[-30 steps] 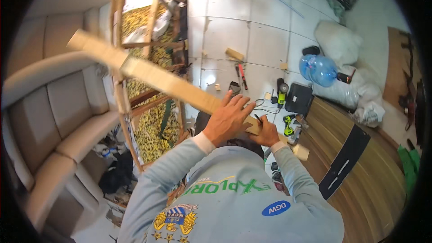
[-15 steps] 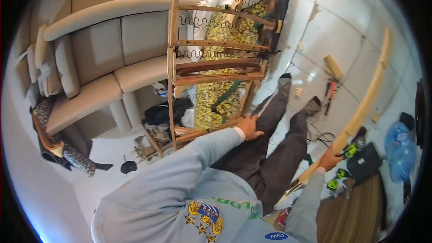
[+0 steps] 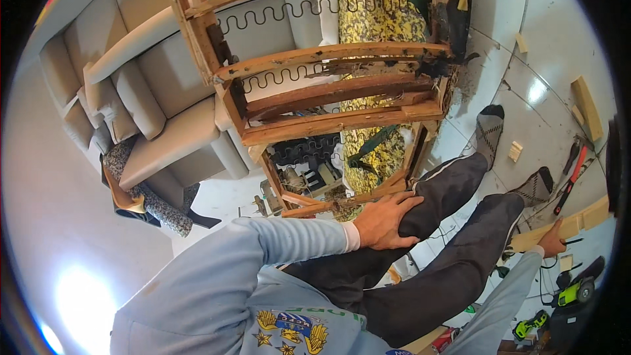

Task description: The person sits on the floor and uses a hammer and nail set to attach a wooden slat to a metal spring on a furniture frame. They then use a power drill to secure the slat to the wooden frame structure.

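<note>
My left hand rests on my left thigh, fingers spread and holding nothing. Just beyond it stands a bare wooden sofa frame with zigzag springs strung across its rails. To the far right my right hand is closed around a long pale wooden strip, low beside my right leg. A thin dark stick-like thing juts out by that hand; I cannot tell whether it is held.
A finished beige sofa stands behind the frame. Yellow-and-black foam shows through the rails. On the tiles lie a red-and-black tool, a wood offcut, a small wood block and green power tools.
My view has swung, so the frame looks nearer. My right hand and the strip now appear farther right, with the strip's far end out of view. My left hand stays on the thigh.
</note>
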Demonstrator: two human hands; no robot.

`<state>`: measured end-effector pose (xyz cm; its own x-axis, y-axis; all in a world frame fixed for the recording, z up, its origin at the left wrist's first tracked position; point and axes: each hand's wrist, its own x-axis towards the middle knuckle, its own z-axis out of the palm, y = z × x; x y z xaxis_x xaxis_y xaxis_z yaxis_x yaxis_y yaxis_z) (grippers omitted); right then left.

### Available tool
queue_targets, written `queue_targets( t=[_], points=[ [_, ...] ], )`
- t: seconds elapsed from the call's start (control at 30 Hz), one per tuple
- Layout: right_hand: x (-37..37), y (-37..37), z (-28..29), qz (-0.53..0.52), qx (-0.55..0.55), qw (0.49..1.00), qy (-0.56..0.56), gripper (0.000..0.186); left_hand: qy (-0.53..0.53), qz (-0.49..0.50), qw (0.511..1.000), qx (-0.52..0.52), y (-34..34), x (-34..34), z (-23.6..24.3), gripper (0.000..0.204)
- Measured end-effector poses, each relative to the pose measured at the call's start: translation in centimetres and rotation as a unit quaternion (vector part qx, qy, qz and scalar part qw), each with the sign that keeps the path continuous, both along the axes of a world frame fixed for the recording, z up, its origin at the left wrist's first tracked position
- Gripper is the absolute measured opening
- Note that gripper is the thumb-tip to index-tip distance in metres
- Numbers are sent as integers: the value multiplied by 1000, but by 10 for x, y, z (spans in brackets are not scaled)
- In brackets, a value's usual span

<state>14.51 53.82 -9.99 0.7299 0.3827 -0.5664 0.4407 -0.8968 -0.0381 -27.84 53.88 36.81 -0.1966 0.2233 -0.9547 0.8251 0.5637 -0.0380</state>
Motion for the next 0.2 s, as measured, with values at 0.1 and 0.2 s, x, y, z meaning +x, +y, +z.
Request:
queue_targets(
  t=[0.1, 0.2],
  points=[
    [17, -24, -15, -154, 102, 976, 120, 83, -6, -15, 1000, 1, -3, -6, -1, 93],
    [85, -79, 0, -353, 242, 867, 256, 72, -46, -36, 997, 43, -3, -25, -7, 92]
  ],
)
